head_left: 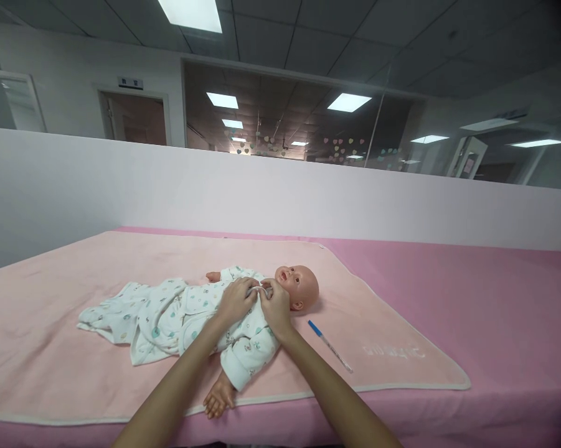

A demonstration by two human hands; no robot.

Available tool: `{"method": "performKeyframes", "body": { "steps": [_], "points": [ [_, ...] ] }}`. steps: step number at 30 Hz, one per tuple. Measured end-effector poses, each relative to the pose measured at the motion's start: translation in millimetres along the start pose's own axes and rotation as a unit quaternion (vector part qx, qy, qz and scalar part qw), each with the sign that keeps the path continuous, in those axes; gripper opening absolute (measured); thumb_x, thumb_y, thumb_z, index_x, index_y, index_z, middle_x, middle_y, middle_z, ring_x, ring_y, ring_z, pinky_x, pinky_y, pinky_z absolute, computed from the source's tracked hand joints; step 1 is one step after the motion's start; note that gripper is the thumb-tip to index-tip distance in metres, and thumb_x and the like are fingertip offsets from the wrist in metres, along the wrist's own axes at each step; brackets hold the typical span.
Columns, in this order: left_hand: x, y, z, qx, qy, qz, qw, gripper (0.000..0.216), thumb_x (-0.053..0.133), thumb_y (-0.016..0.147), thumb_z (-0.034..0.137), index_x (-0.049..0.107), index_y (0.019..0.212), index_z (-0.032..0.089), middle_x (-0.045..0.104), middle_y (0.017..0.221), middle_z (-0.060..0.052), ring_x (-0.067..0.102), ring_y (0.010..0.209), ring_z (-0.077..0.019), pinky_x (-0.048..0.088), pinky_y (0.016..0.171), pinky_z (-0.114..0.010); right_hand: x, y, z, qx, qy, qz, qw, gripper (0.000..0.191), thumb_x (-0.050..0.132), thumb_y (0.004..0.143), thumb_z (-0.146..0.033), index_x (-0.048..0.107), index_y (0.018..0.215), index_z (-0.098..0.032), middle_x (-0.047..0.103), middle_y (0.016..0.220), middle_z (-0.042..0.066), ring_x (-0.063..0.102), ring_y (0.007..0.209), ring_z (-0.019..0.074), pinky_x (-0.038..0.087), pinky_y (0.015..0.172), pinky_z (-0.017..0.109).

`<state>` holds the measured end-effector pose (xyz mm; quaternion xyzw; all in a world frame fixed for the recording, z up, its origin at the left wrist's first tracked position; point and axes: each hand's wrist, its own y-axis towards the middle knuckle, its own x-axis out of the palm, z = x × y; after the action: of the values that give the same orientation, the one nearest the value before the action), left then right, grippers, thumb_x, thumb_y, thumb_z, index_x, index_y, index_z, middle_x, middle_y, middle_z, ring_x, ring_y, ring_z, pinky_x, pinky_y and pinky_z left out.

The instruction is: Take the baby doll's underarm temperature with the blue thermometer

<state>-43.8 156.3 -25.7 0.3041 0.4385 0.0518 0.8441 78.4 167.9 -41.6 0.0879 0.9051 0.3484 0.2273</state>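
A baby doll [304, 287] lies on its back, its head to the right, dressed in a white patterned baby jacket [254, 351] and trousers [156, 314]. At the jacket's neckline my left hand [237, 300] pinches the cloth edge. Close beside it, under the doll's chin, my right hand [275, 305] is closed on the other part of the neckline. A little white trim shows between my fingertips; any fastener there is too small to make out. One doll hand [220, 395] sticks out of the near sleeve.
Right of the doll lies a pen with a blue cap [329, 345]. Underneath is a pink blanket [401, 367] with a pale border, spread over a darker pink table cover [504, 311]. A white partition [261, 199] rises behind the table, with a window above it.
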Motion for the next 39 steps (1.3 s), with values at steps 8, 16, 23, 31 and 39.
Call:
{"method": "performKeyframes", "body": {
  "steps": [8, 16, 23, 31, 39],
  "points": [
    [0.8, 4.0, -1.2, -0.010, 0.014, -0.017, 1.000, 0.022, 0.036, 0.079, 0.023, 0.057, 0.086, 0.020, 0.060, 0.091, -0.004, 0.052, 0.090, -0.0192, 0.038, 0.079, -0.031, -1.5, 1.5, -0.3, -0.027, -0.007, -0.009, 1.000, 0.017, 0.042, 0.071, -0.013, 0.057, 0.077, -0.018, 0.062, 0.074, 0.003, 0.052, 0.060, 0.0129, 0.039, 0.057, 0.022],
    [0.1, 5.1, -0.4, -0.024, 0.013, -0.026, 0.999, 0.022, 0.035, 0.079, 0.024, 0.056, 0.083, 0.021, 0.058, 0.088, -0.003, 0.052, 0.087, -0.0186, 0.038, 0.077, -0.030, -0.1, 4.0, 5.1, -0.021, -0.024, -0.008, 0.999, 0.018, 0.039, 0.069, -0.010, 0.055, 0.069, -0.018, 0.059, 0.064, 0.001, 0.051, 0.059, 0.0128, 0.037, 0.054, 0.022],
    [1.4, 6.9, -5.3, -0.032, -0.024, -0.035, 0.999, 0.022, 0.034, 0.078, 0.024, 0.056, 0.083, 0.022, 0.056, 0.091, -0.002, 0.051, 0.089, -0.0173, 0.038, 0.081, -0.031, -1.7, 3.7, 1.2, -0.049, -0.048, -0.012, 0.998, 0.024, 0.038, 0.070, -0.007, 0.059, 0.071, -0.018, 0.060, 0.070, 0.003, 0.053, 0.065, 0.0134, 0.039, 0.061, 0.023],
    [2.4, 4.9, -6.6, -0.041, -0.061, -0.021, 0.997, 0.021, 0.036, 0.078, 0.024, 0.056, 0.084, 0.022, 0.054, 0.092, -0.002, 0.051, 0.091, -0.0179, 0.039, 0.081, -0.031, -0.5, 4.6, 2.8, -0.066, -0.119, -0.006, 0.991, 0.024, 0.041, 0.071, -0.008, 0.062, 0.072, -0.018, 0.058, 0.075, 0.004, 0.052, 0.066, 0.0126, 0.038, 0.060, 0.022],
    [2.5, 2.2, -6.9, -0.034, -0.103, 0.021, 0.994, 0.019, 0.042, 0.071, 0.016, 0.052, 0.087, 0.020, 0.053, 0.090, -0.002, 0.052, 0.088, -0.0167, 0.041, 0.079, -0.031, -0.7, 5.1, -0.1, -0.075, -0.179, -0.031, 0.981, 0.016, 0.049, 0.070, -0.015, 0.064, 0.070, -0.019, 0.053, 0.075, 0.004, 0.049, 0.063, 0.0124, 0.033, 0.054, 0.023]
  ]
}}
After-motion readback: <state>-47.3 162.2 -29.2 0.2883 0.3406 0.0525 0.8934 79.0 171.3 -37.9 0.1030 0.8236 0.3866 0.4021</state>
